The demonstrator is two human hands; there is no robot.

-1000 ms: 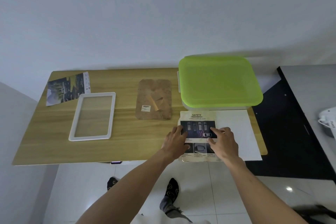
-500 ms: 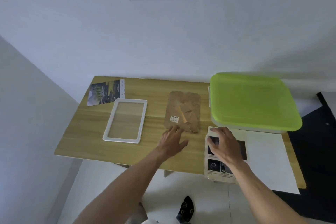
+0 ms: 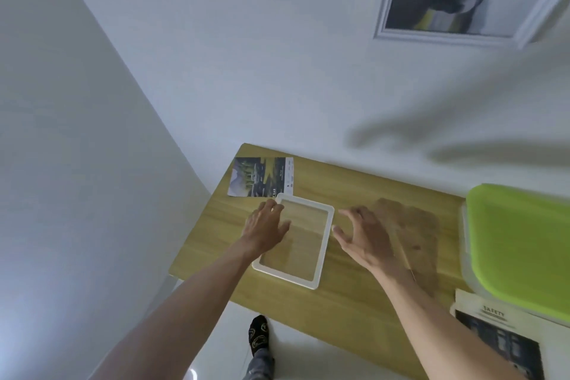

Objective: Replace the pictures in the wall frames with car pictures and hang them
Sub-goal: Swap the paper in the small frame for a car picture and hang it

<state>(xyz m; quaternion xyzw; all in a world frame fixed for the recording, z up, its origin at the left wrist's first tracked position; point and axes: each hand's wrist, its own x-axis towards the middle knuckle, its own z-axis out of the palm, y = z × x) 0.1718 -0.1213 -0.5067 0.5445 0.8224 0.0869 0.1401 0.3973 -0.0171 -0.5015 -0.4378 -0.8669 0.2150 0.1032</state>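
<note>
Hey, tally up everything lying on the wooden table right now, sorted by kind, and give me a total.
White empty picture frame: 1
Printed paper pictures: 2, landscape print and Safety car sheet
Brown cardboard backing board: 1
Green-lidded plastic box: 1
Total: 5

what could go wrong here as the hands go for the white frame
1. The frame lies near the table's front edge; a clumsy grab by the left hand or right hand might push it off.
2. Its clear pane looks loose in the open frame and could slip out when lifted.
3. The frame's far corner overlaps the old picture, which might get dragged along.
</note>
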